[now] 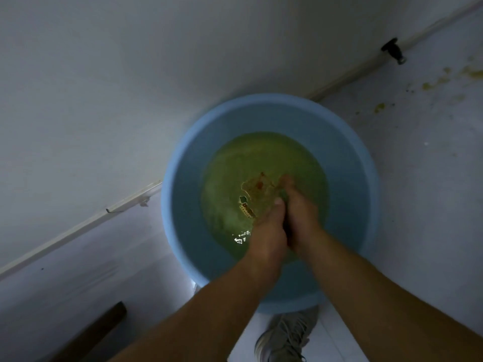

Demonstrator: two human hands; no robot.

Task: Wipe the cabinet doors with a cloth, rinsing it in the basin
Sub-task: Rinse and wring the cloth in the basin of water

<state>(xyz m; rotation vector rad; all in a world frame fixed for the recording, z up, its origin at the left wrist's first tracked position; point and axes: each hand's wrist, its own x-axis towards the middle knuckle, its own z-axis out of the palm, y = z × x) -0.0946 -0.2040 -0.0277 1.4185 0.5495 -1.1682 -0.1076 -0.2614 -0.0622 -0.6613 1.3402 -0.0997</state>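
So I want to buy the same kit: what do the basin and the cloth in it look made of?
The basin looks like moulded plastic: even light blue, a smooth wall and a rounded rim. The cloth seems to be thin printed fabric, lying limp under the murky water; the fibre is unclear.

Both bare forearms (209,309) reached forward and down, and the left hand (269,232) and the right hand (300,218) were pressed side by side, their fingers (287,184) too blurred to tell how they curled.
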